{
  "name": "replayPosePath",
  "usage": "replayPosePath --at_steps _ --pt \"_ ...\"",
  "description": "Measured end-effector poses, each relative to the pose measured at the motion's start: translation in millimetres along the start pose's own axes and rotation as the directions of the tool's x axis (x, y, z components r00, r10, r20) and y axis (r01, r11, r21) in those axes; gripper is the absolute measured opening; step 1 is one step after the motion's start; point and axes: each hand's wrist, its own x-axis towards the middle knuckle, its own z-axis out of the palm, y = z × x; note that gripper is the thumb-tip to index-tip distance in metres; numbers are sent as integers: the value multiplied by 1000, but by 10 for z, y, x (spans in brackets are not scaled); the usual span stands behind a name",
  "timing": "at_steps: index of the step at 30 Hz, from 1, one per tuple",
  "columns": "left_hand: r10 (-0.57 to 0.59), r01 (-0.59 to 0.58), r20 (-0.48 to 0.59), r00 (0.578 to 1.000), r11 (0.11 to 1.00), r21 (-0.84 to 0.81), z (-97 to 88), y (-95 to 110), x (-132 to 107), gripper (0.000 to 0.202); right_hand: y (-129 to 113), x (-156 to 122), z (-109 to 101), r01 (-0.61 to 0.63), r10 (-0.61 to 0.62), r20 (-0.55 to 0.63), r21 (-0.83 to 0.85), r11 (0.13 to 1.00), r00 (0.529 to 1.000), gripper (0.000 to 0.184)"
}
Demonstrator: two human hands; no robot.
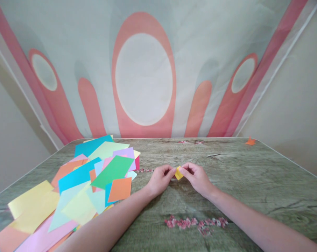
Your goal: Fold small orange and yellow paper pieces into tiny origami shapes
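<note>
Between my two hands, just above the middle of the table, is a small folded piece of yellow paper (pixel 178 173). My left hand (pixel 161 179) pinches its left edge with thumb and forefinger. On the other side, my right hand (pixel 197 177) grips the right edge, also in a pinch, with the remaining fingers curled in. The paper looks creased into a small square-like shape; its finer folds are too small to make out.
A spread pile of coloured paper sheets (pixel 113 171) covers the table's left side, reaching under my left forearm. At the far right corner sits a small orange folded paper figure (pixel 250 141). The wood-patterned table (pixel 242 175) has printed pink flowers. Behind it hangs a pink-and-white backdrop (pixel 144 78).
</note>
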Motion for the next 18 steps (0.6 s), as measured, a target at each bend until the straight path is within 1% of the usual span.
replayPosePath --at_steps 5,12,14,18 --pt "-6 6 -43 999 1000 1 -4 -43 20 34 21 31 -30 -25 21 74 56 998 997 29" --pt "14 -10 -92 996 999 41 -16 -78 41 34 31 51 -46 -45 29 165 93 995 986 23" --pt "23 -17 -97 995 998 56 -13 -83 40 33 26 45 -37 -40 25 189 74 996 982 23" --pt "56 -48 -100 993 995 84 -1 -74 20 31 25 28 -30 -7 16 217 -44 999 976 29"
